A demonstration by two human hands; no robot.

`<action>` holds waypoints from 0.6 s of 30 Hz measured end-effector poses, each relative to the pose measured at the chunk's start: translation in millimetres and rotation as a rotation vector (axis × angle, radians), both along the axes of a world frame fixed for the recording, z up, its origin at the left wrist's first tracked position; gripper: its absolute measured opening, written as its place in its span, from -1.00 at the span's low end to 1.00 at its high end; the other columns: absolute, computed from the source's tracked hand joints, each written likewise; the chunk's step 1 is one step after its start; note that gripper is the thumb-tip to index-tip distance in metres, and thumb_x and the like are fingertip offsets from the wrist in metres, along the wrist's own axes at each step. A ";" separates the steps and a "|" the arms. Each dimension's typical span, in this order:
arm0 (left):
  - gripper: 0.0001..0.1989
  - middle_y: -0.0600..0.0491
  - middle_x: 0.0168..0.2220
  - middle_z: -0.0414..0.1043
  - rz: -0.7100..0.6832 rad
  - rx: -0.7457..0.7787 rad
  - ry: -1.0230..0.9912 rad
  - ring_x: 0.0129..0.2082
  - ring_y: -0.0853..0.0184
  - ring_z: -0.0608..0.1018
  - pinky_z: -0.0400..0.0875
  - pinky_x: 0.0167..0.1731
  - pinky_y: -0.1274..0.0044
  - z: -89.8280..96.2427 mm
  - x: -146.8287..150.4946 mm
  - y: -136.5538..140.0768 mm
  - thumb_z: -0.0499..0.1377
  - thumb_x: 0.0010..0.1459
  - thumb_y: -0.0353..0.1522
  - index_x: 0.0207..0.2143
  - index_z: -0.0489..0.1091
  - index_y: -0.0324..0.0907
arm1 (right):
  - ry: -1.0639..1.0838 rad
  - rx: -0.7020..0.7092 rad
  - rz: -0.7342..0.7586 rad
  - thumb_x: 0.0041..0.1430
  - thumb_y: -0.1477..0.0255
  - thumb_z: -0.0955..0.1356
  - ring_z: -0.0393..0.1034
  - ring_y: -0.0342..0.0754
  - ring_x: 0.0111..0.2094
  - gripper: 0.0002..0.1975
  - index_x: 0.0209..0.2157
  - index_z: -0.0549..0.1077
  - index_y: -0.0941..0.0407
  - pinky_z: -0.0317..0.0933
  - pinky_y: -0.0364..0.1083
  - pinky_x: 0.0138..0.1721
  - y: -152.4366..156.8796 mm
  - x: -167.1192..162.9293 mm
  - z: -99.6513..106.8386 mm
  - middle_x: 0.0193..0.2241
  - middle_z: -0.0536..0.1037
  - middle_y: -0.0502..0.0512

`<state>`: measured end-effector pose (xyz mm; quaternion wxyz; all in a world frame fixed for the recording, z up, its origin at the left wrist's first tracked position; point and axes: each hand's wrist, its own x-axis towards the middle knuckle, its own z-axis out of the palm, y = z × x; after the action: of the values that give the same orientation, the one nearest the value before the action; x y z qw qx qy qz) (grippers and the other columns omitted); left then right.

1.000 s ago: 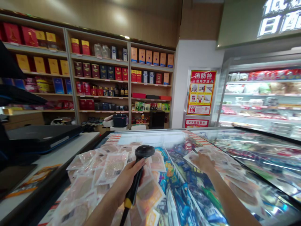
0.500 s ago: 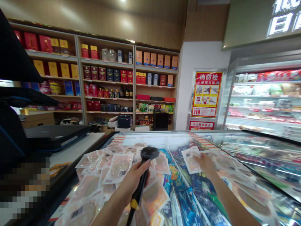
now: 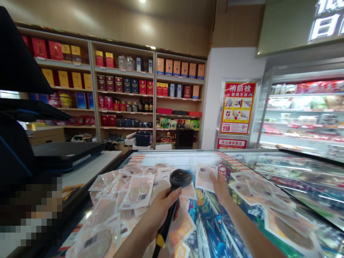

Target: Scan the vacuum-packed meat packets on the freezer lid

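Observation:
My left hand (image 3: 164, 205) is wrapped round the black handle of a barcode scanner (image 3: 181, 178), its head up and its cable running down toward me. To its right, my right hand (image 3: 220, 186) pinches the edge of a clear plastic food packet (image 3: 205, 177) just above the freezer's glass top. A flat, round, pale item shows inside that packet. Many similar packets (image 3: 137, 191) lie overlapped on the glass left of the scanner. Another group of packets (image 3: 251, 188) lies to the right of my right arm.
Under the glass lid (image 3: 174, 157) are blue bags (image 3: 208, 225) and a wire divider. A black device (image 3: 67, 157) stands on the white counter at left. Shelves of boxed goods (image 3: 130, 85) line the back wall; a lit refrigerated display (image 3: 303, 111) stands at right.
My right hand has moved left with the packet, bringing it close to the scanner. The scanner in my left hand has shifted slightly right.

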<state>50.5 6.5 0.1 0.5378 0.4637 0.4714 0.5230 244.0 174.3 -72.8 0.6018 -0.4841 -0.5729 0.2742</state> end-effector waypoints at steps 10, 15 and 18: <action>-0.69 0.19 -0.70 0.22 -0.017 -0.026 -0.030 -0.74 0.53 0.27 0.10 -0.71 0.66 4.9 6.6 -7.0 0.11 -0.14 -0.13 -0.53 0.20 -0.21 | 0.039 -0.025 0.077 -0.08 0.21 0.19 0.36 0.01 -0.34 -0.53 -0.15 0.27 0.20 0.24 -0.08 -0.40 -2.3 -2.7 -0.1 -0.33 0.48 0.16; -0.69 0.19 -0.71 0.22 -0.010 0.006 -0.031 -0.75 0.53 0.27 0.09 -0.72 0.66 4.1 5.1 -5.6 0.12 -0.15 -0.13 -0.55 0.19 -0.21 | 0.047 -0.002 0.088 -0.07 0.24 0.19 0.35 0.01 -0.29 -0.56 -0.17 0.27 0.19 0.23 -0.07 -0.32 -1.2 -1.8 -2.5 -0.31 0.47 0.15; -0.67 0.17 -0.71 0.23 0.012 0.025 -0.017 -0.75 0.53 0.26 0.08 -0.72 0.66 2.1 1.8 -2.6 0.10 -0.15 -0.12 -0.55 0.21 -0.22 | 0.021 -0.024 0.061 -0.07 0.25 0.19 0.35 0.00 -0.30 -0.59 -0.20 0.27 0.19 0.22 -0.08 -0.31 -1.3 -1.4 -2.4 -0.32 0.47 0.15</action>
<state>52.3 3.9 2.2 0.5327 0.4634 0.4629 0.5360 242.6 173.0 -75.2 0.5936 -0.4707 -0.5776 0.3042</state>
